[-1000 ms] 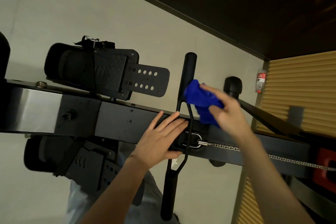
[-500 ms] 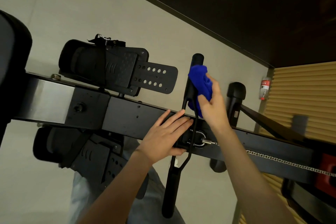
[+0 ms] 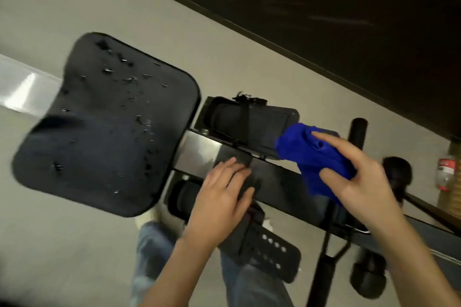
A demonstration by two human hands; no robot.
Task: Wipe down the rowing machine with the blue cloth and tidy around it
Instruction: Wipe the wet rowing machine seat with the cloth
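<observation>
Mid-wipe here: right hand (image 3: 359, 182) grips the bunched blue cloth (image 3: 306, 154) over the rail (image 3: 279, 182), beside the far footrest (image 3: 249, 122). Left hand (image 3: 219, 197) rests flat on the rail, holding nothing. The seat (image 3: 104, 127) looks speckled, so I'd guess a broad sweep there comes next.

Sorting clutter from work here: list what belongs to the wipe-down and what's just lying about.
Job: blue cloth, gripped by the right hand; left hand, resting on the rail; seat; footrest; handle.
Lying about: bottle, far right edge.
</observation>
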